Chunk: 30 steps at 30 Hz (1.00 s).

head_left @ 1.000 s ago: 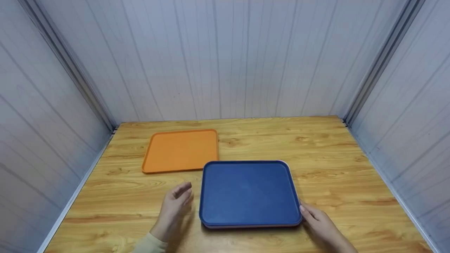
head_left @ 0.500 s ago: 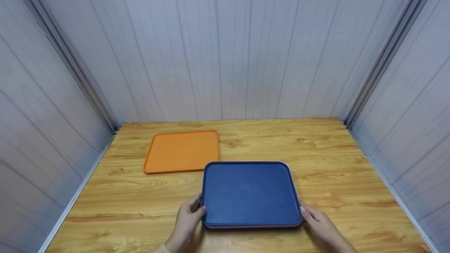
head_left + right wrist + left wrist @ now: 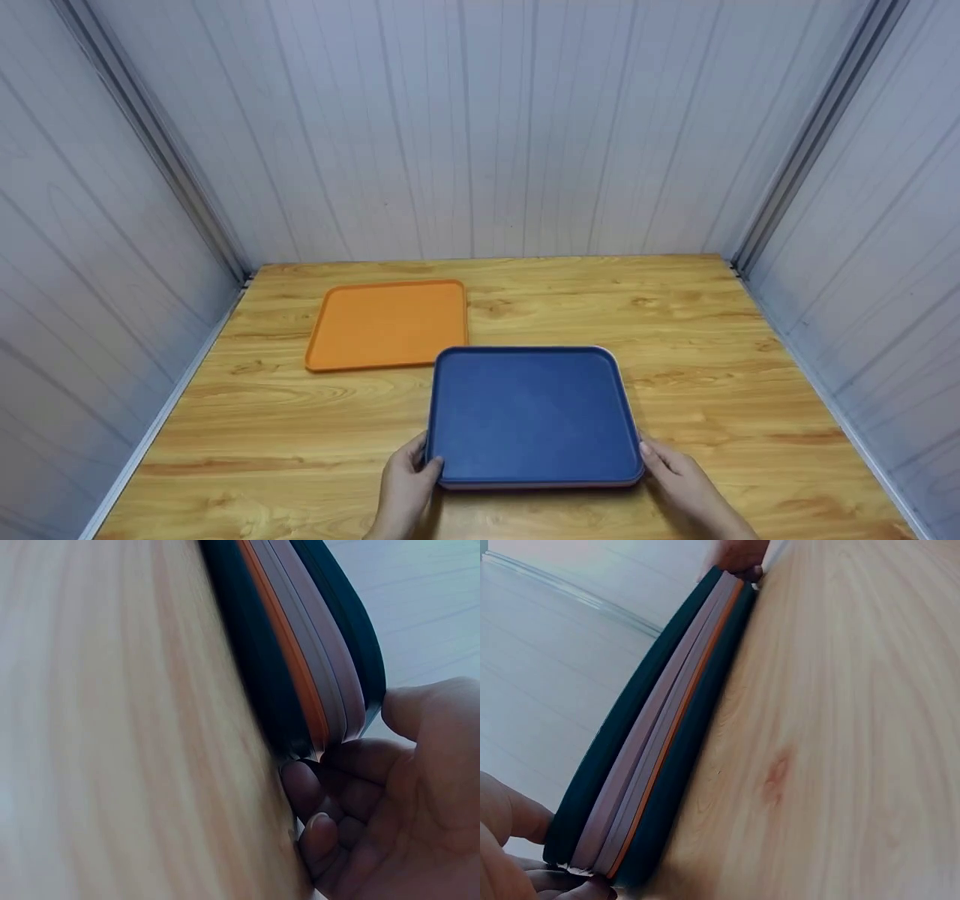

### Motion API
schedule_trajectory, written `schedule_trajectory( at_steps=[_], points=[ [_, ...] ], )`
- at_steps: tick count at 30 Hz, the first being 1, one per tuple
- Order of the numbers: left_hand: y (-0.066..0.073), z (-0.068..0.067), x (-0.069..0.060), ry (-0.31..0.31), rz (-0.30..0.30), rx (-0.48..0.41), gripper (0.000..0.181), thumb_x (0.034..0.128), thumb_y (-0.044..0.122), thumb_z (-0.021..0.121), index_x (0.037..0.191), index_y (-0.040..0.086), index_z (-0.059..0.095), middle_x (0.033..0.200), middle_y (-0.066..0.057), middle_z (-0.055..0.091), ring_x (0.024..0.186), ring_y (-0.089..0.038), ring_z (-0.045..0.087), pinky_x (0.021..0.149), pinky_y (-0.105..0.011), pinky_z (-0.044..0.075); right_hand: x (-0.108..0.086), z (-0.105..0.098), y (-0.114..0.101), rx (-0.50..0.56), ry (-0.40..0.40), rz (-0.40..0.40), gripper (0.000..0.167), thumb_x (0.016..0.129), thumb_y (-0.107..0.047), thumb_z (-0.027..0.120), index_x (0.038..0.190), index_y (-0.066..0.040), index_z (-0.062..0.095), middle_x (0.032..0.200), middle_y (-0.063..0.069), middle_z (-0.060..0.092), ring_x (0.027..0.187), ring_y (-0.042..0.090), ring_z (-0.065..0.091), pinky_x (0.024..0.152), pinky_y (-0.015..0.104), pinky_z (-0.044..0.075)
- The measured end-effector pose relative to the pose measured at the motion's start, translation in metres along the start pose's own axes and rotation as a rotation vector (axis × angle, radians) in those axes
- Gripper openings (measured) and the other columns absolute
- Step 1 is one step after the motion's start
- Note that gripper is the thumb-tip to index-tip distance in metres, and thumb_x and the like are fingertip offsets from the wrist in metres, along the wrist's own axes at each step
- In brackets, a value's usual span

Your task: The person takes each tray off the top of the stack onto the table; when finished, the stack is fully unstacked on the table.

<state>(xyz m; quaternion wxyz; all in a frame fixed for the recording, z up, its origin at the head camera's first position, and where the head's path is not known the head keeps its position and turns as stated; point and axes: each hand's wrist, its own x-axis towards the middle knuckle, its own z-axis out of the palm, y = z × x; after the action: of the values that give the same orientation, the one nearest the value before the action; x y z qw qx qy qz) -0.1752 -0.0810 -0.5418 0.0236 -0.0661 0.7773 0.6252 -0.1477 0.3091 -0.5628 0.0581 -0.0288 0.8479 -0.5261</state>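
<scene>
A stack of several trays lies near the front of the table, a blue tray (image 3: 534, 414) on top. In the left wrist view the stack's edge shows dark top and bottom trays, with pinkish trays (image 3: 626, 799) and a thin orange one (image 3: 676, 720) between. My left hand (image 3: 406, 486) grips the stack's near left corner, thumb on the top rim. At the near right corner my right hand (image 3: 686, 484) holds the stack's side; the right wrist view shows its thumb at the top tray and curled fingers (image 3: 319, 791) by the lower edges.
An orange tray (image 3: 388, 325) lies flat on the wooden table (image 3: 720, 360), behind and left of the stack, close to its far left corner. Pale panel walls (image 3: 495, 135) stand at the back and both sides.
My left hand has come in from the left, apart from the stack a second ago, and now grips its left side. My right hand has stayed at the right corner.
</scene>
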Motion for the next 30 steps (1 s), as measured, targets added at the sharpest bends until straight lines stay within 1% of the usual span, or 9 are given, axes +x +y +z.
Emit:
schedule_trajectory(
  at_steps=[3, 6, 9, 15, 17, 22, 27, 29, 30],
  points=[
    [0.0, 0.002, 0.0, 0.016, -0.008, -0.013, 0.043, 0.0884, -0.011, 0.055, 0.13, -0.02, 0.046, 0.127, -0.033, 0.056, 0.123, -0.04, 0.052, 0.099, -0.043, 0.045, 0.001, -0.001, -0.001, 0.002, 0.003, 0.005, 0.055, 0.105, -0.034, 0.041, 0.144, 0.004, 0.04, 0.149, 0.017, 0.038, 0.139, 0.031, 0.032, 0.112, 0.04, 0.027],
    [0.003, 0.003, 0.001, 0.029, -0.009, -0.041, 0.041, 0.0883, -0.013, 0.051, 0.128, -0.022, 0.046, 0.124, -0.034, 0.057, 0.12, -0.04, 0.054, 0.096, -0.04, 0.048, 0.0, -0.001, -0.001, 0.006, 0.006, 0.006, 0.055, 0.105, -0.035, 0.042, 0.145, 0.004, 0.039, 0.15, 0.016, 0.038, 0.139, 0.031, 0.032, 0.112, 0.043, 0.025],
    [0.005, 0.005, 0.001, 0.045, -0.017, -0.051, 0.041, 0.0864, -0.016, 0.047, 0.127, -0.023, 0.046, 0.123, -0.034, 0.057, 0.119, -0.04, 0.055, 0.094, -0.039, 0.05, 0.0, 0.0, 0.0, -0.001, 0.008, -0.002, 0.053, 0.105, -0.033, 0.042, 0.145, 0.002, 0.04, 0.149, 0.013, 0.039, 0.138, 0.029, 0.033, 0.112, 0.037, 0.026],
    [0.009, 0.005, 0.0, 0.071, -0.023, -0.071, 0.042, 0.085, -0.018, 0.044, 0.127, -0.023, 0.047, 0.123, -0.034, 0.057, 0.119, -0.039, 0.055, 0.094, -0.039, 0.05, -0.002, 0.001, 0.002, 0.011, 0.021, -0.029, 0.048, 0.105, -0.029, 0.044, 0.142, 0.001, 0.045, 0.147, 0.014, 0.043, 0.135, 0.027, 0.036, 0.107, 0.019, 0.029],
    [0.011, 0.004, -0.001, 0.074, -0.026, -0.101, 0.042, 0.0857, -0.019, 0.043, 0.127, -0.023, 0.047, 0.124, -0.034, 0.057, 0.12, -0.04, 0.054, 0.095, -0.039, 0.049, -0.002, 0.001, 0.003, 0.029, 0.012, -0.039, 0.048, 0.105, -0.028, 0.045, 0.142, 0.003, 0.045, 0.147, 0.016, 0.042, 0.134, 0.024, 0.036, 0.105, 0.016, 0.029],
    [0.015, -0.002, -0.002, 0.072, -0.009, -0.182, 0.039, 0.0875, -0.019, 0.043, 0.126, -0.024, 0.047, 0.126, -0.036, 0.054, 0.122, -0.042, 0.051, 0.096, -0.037, 0.048, 0.0, 0.001, 0.005, -0.01, 0.011, -0.089, 0.048, 0.104, -0.024, 0.048, 0.142, 0.004, 0.044, 0.144, 0.018, 0.045, 0.129, 0.012, 0.04, 0.103, 0.014, 0.03],
    [0.017, -0.015, 0.001, 0.069, 0.07, -0.09, 0.037, 0.0894, -0.014, 0.045, 0.125, -0.024, 0.048, 0.124, -0.035, 0.056, 0.119, -0.042, 0.054, 0.094, -0.037, 0.05, -0.001, 0.002, 0.005, -0.086, 0.053, -0.157, 0.044, 0.103, -0.019, 0.05, 0.14, 0.002, 0.048, 0.141, 0.018, 0.05, 0.128, 0.014, 0.044, 0.102, 0.012, 0.03],
    [0.019, -0.02, 0.003, 0.071, 0.079, -0.067, 0.036, 0.0911, -0.012, 0.046, 0.125, -0.023, 0.048, 0.124, -0.035, 0.056, 0.118, -0.042, 0.055, 0.094, -0.038, 0.05, -0.001, 0.002, 0.004, -0.101, 0.065, -0.173, 0.043, 0.103, -0.018, 0.05, 0.14, 0.003, 0.049, 0.14, 0.019, 0.05, 0.128, 0.016, 0.044, 0.102, 0.012, 0.03],
    [0.02, -0.023, 0.003, 0.069, 0.073, -0.078, 0.036, 0.0921, -0.011, 0.046, 0.126, -0.023, 0.047, 0.125, -0.035, 0.055, 0.119, -0.042, 0.054, 0.094, -0.038, 0.049, -0.001, 0.001, 0.004, -0.103, 0.067, -0.174, 0.043, 0.102, -0.018, 0.05, 0.14, 0.003, 0.048, 0.14, 0.019, 0.05, 0.127, 0.017, 0.044, 0.101, 0.012, 0.03]
  ],
)
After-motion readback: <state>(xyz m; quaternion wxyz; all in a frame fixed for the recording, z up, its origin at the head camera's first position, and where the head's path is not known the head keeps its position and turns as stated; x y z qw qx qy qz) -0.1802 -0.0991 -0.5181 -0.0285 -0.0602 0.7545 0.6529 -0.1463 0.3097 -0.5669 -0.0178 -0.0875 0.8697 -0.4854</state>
